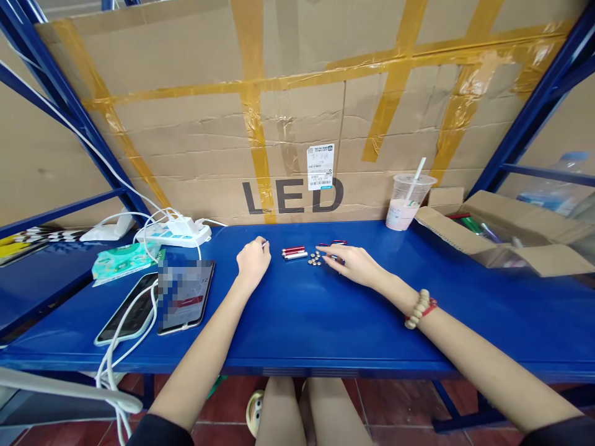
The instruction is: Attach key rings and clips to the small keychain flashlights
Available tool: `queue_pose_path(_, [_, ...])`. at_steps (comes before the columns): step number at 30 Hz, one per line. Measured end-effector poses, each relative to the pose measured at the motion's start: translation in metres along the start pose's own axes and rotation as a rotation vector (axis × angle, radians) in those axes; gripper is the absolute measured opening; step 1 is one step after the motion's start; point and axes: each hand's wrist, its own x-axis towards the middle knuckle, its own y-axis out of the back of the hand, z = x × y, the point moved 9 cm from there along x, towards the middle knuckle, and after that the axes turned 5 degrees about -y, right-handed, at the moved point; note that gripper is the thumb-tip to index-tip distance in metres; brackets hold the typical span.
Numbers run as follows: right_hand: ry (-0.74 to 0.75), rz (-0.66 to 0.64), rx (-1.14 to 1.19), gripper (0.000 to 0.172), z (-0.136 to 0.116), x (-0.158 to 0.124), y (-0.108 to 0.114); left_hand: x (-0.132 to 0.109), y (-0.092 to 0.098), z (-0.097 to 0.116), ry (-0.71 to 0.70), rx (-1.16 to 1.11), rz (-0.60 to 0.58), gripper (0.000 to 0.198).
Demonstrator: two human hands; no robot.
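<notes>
My left hand [253, 260] rests on the blue table [302, 310], fingers curled round a small silver-tipped thing I cannot make out. Just to its right lie two small red and silver cylinders [294, 252]. Beside them sits a cluster of several small silver button cells [316, 257]. My right hand [351, 263] lies flat with fingers stretched out, its fingertips touching the cells. A thin red and silver piece [335, 243] lies just beyond that hand.
Two phones [160, 300] on white cables lie at the left, with a power strip [174, 234] and a green packet [125, 260] behind. A plastic cup with straw [408, 202] and an open cardboard box [506, 238] stand right. Taped cardboard [297, 111] backs the table.
</notes>
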Motion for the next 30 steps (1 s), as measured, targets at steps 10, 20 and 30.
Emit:
queue_pose_path(10, [0.016,0.007,0.020,0.031,-0.001,-0.001,-0.001,-0.001,-0.014,-0.001,-0.033,0.156,-0.065,0.026])
queue_pose_path(20, [0.040,0.013,0.015,0.029,-0.004,0.000,-0.001,-0.002,0.010,0.023,-0.265,0.004,0.165,0.025])
queue_pose_path(30, [0.048,-0.042,0.017,0.026,-0.006,0.000,-0.003,-0.033,-0.017,0.083,-0.719,-0.046,-0.098,0.029])
